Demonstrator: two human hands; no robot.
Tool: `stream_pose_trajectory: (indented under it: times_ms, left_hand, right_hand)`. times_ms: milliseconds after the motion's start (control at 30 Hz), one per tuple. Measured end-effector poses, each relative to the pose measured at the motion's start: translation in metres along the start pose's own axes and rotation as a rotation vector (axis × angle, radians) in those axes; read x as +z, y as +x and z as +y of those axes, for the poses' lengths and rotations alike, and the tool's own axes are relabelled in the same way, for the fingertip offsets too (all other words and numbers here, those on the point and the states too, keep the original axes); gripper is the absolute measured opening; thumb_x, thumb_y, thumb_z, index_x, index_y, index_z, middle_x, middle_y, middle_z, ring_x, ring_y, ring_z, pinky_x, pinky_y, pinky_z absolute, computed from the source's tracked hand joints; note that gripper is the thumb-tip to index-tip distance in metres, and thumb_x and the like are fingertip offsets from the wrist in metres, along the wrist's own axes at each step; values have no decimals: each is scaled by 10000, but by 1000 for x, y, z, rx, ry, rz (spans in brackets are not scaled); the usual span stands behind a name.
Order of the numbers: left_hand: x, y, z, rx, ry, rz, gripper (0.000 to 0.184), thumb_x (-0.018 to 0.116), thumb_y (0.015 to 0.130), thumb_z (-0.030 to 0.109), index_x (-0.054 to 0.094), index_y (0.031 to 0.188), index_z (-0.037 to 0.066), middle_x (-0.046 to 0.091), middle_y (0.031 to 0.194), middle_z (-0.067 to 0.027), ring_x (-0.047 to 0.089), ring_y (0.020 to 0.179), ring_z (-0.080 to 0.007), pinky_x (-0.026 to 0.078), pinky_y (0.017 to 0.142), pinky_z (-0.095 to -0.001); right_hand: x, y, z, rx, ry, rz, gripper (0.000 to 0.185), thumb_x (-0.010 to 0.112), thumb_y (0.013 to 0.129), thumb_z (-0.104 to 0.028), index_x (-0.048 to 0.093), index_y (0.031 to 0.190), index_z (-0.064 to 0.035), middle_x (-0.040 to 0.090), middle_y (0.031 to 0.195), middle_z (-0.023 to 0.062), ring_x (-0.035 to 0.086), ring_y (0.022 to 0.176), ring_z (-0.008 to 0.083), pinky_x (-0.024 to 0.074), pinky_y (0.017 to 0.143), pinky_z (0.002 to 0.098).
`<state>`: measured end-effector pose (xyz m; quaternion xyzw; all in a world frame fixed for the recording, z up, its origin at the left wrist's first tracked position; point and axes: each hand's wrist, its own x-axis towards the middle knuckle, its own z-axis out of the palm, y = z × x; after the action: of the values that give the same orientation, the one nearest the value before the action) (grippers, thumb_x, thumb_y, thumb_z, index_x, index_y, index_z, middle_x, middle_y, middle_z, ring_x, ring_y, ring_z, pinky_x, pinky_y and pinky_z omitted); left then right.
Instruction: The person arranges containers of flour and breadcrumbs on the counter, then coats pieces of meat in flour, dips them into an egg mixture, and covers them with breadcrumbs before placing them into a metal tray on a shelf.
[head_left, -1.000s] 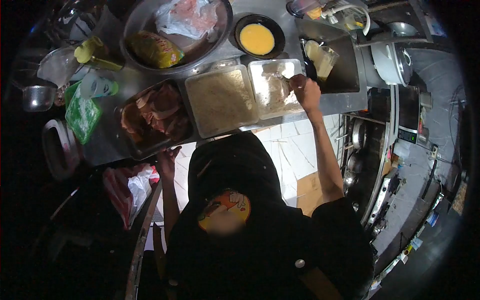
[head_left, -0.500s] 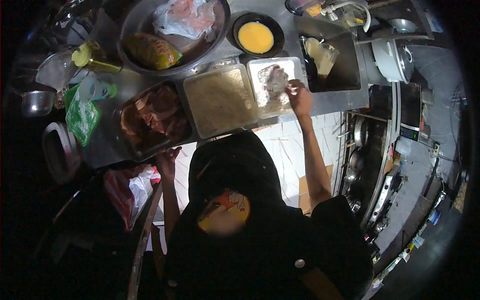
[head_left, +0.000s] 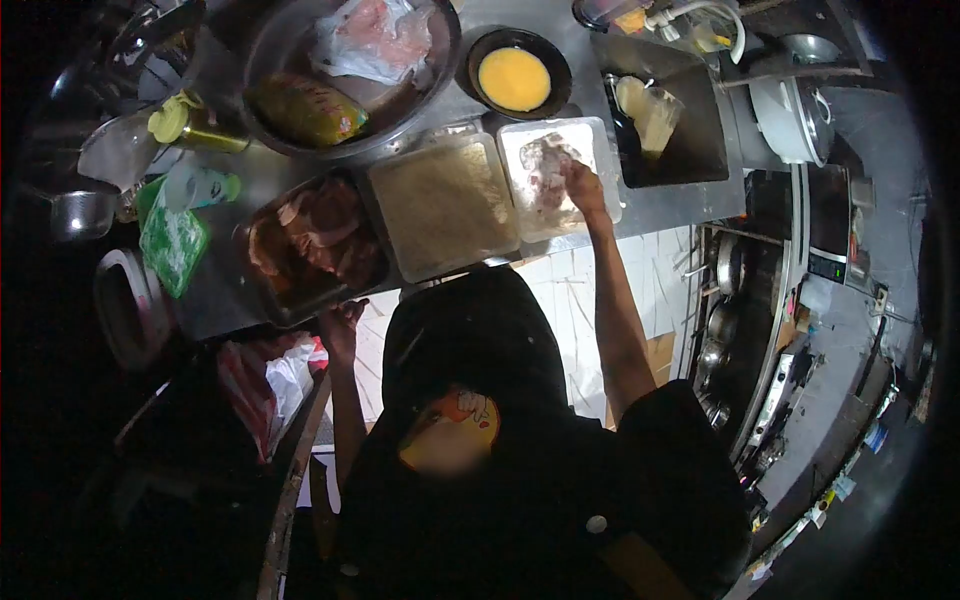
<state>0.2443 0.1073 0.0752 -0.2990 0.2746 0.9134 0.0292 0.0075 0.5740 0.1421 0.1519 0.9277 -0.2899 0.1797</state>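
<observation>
My right hand (head_left: pixel 586 190) is closed at the right edge of a flour-coated piece of meat (head_left: pixel 545 168) in a white powder-filled tray (head_left: pixel 610 205). Its fingertips are partly hidden against the meat. Left of that tray, touching it or nearly so, is a container of beige crumbs (head_left: pixel 440 210). Farther left sits a dark tray (head_left: pixel 288 318) of raw, reddish-brown meat slices (head_left: pixel 325 225). My left hand (head_left: pixel 342 328) is by the front edge of the meat tray, its fingers loosely apart and nothing visible in them.
Behind the trays are a bowl of beaten egg (head_left: pixel 514 80) and a large metal basin (head_left: pixel 400 125) with plastic bags. A sink (head_left: pixel 690 150) is at the right. A green bag (head_left: pixel 170 245) and a yellow-capped bottle (head_left: pixel 175 118) are at the left.
My right hand has moved slightly down and left, farther over the meat piece in the white powder. My left hand stays by the meat tray. The whole view has shifted slightly.
</observation>
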Motion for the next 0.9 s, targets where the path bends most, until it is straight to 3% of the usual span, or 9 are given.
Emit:
stream_pose_trajectory:
  times_ms: [100,167,300,400,467,500,667,767,900]
  left_hand:
    - [-4,-2,-2,57,53,85,201,496,917,225,579,1020,74,614,873,-42,587,729,-159,465,907,-501]
    - [-16,4,-2,14,26,9,217,497,915,237,580,1036,77,630,951,-60,603,771,-178,451,922,-505]
    - [-20,8,-1,-7,-18,-144,232,504,920,265,581,1049,87,626,958,-43,602,787,-165,443,933,-500]
    - [-3,0,-1,46,102,27,247,518,922,298,583,1052,98,619,935,-31,589,759,-147,439,943,-493]
    - [-13,2,-3,32,79,-72,258,520,923,327,579,1051,111,611,922,-23,583,747,-137,438,947,-486]
    - [-13,0,-1,27,84,-73,258,520,923,327,579,1051,111,611,922,-23,583,747,-137,438,947,-486]
    - [-21,6,-1,-18,51,38,203,512,924,251,568,1035,91,604,921,-40,591,757,-161,468,921,-480]
    - [1,-1,0,20,52,84,172,517,909,211,569,1005,78,601,906,-52,589,762,-168,494,892,-468]
    - [34,-6,6,6,72,161,177,521,900,205,562,1012,74,598,909,-54,587,771,-170,505,878,-452]
  right_hand:
    - [21,23,36,-128,-173,174,301,496,914,-299,642,976,-44,670,847,163,650,828,323,503,733,384]
    - [17,36,33,-144,11,216,323,515,893,-339,649,971,-56,656,893,185,629,879,358,498,748,414]
    - [11,35,15,-26,-239,107,263,524,900,-271,652,985,-57,665,912,169,646,869,327,504,754,391]
    - [11,56,14,-175,-214,186,233,534,897,-243,661,968,-61,663,957,173,641,915,305,494,797,363]
    - [43,97,36,-510,100,171,248,515,915,-238,638,991,-36,649,1027,166,618,989,269,480,829,336]
    - [67,128,62,-418,502,-222,257,501,929,-227,606,1044,-23,639,1055,132,603,1010,225,466,857,324]
    - [62,123,50,-517,890,-392,249,548,911,-286,604,971,-51,627,923,71,586,862,143,476,780,291]
    - [31,36,-43,-265,-72,-94,194,561,871,-242,572,848,-50,604,846,84,571,767,196,443,670,297]
    - [93,78,19,-584,-104,49,200,569,808,-230,547,816,-32,605,846,105,606,838,254,459,708,348]
